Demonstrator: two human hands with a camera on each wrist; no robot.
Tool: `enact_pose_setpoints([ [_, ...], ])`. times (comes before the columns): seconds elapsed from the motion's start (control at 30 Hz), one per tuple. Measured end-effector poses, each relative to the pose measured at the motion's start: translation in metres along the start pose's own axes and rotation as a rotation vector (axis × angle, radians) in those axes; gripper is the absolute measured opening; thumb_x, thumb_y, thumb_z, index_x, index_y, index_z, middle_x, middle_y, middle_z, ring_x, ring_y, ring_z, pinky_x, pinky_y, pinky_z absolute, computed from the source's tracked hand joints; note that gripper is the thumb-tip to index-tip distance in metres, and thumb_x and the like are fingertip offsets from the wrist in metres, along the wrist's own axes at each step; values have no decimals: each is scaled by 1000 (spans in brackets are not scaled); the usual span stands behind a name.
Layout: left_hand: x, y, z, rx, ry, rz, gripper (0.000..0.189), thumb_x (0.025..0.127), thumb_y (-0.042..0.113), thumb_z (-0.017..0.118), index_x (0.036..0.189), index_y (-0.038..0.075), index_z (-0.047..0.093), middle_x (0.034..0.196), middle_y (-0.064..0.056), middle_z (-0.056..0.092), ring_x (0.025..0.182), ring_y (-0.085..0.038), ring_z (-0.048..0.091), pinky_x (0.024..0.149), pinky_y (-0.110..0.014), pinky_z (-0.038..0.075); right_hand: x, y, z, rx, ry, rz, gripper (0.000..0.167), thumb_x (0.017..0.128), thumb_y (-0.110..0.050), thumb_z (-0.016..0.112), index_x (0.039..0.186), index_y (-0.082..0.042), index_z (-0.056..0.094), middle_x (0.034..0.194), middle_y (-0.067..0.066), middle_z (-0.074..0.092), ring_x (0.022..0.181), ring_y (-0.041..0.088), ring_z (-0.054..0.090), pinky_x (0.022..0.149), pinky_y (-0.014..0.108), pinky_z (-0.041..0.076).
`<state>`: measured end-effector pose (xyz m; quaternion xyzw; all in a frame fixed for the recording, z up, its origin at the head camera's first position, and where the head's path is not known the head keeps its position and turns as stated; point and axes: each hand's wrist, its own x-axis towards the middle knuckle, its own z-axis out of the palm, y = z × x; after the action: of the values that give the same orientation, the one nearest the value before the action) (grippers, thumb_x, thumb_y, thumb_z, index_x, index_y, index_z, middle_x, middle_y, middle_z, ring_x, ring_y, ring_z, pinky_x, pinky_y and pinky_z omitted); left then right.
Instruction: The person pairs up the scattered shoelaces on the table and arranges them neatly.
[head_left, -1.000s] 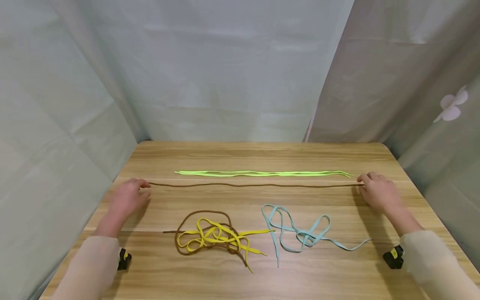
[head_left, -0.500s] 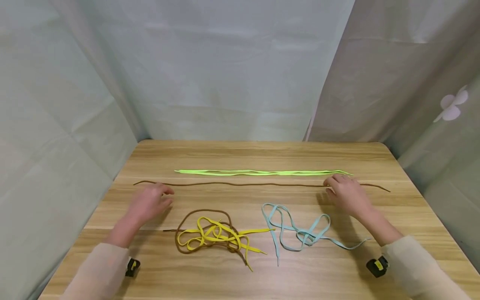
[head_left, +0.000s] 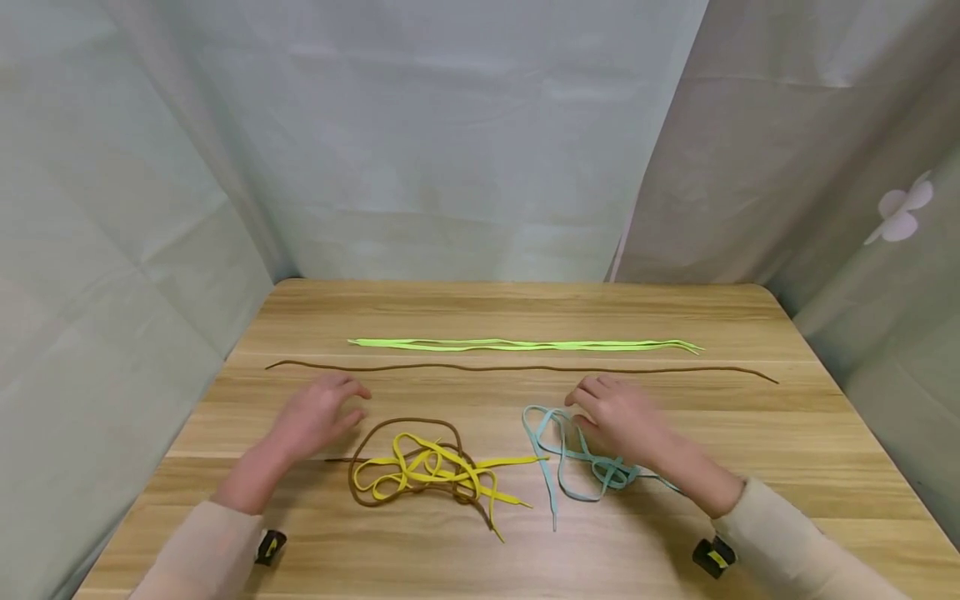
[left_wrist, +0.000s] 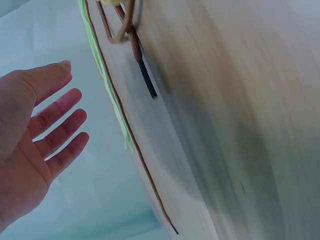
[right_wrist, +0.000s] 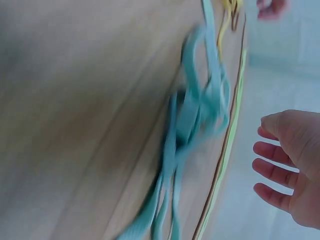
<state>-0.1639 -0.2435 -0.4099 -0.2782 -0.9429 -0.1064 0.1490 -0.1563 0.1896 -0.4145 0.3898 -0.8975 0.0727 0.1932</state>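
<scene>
My left hand hovers with relaxed fingers just left of a tangled brown shoelace and a yellow shoelace that lie heaped together. In the left wrist view that hand holds nothing, and a dark lace tip shows beyond it. Over the light blue shoelace, loosely looped, my right hand is held with fingers apart and nothing between them. The right wrist view also shows the right hand free of the blue lace. A second brown shoelace lies stretched nearly straight across the table.
Behind the straight brown lace, a neon green shoelace lies lengthwise, doubled. The wooden table ends at pale hanging cloth at the back and sides. A black device is strapped at the right wrist.
Both hands have let go of the straight brown lace's ends and moved inward and nearer. The right hand has travelled far left, over the blue lace. The laces lie still.
</scene>
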Motion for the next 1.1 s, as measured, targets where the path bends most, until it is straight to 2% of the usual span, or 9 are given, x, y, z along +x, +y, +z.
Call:
enact_pose_setpoints([
  [0.23,4,14,-3,-3,2,48,25,71,14,78,93,10,67,94,-6,62,89,-26,60,70,-41,52,16,-40,5,40,-3,-129,23,75,-20,75,95,-15,65,91,-3,61,83,14,58,71,29,49],
  [0.47,6,27,-4,-17,18,107,24,71,13,78,92,11,67,93,-4,61,88,-23,60,74,-39,51,27,-68,12,71,-1,-222,23,75,-21,75,96,-17,65,89,-6,58,78,9,54,65,22,46],
  [0.63,7,34,-2,-21,-12,127,23,71,13,78,92,12,67,95,-3,62,90,-22,60,77,-39,51,34,-88,20,74,6,-278,20,76,-24,73,93,-19,64,86,-7,57,74,8,52,62,21,43],
  [0.73,8,37,0,-30,-23,132,23,72,13,78,91,12,67,96,-3,63,91,-22,60,78,-39,51,38,-100,25,63,-29,-284,20,79,-30,70,94,-19,64,87,-8,55,75,8,50,62,21,42],
  [0.9,9,41,3,-45,8,157,21,71,13,78,89,11,67,93,-2,62,88,-20,60,76,-36,51,42,-115,32,30,-108,-269,24,80,-40,66,92,-19,61,87,-7,52,75,9,46,61,22,37],
  [1.1,9,44,6,-55,0,151,18,74,15,76,89,12,67,92,-1,62,86,-18,60,73,-35,51,42,-121,38,16,-129,-255,27,79,-45,66,86,-20,59,85,-8,51,72,8,44,58,21,35],
])
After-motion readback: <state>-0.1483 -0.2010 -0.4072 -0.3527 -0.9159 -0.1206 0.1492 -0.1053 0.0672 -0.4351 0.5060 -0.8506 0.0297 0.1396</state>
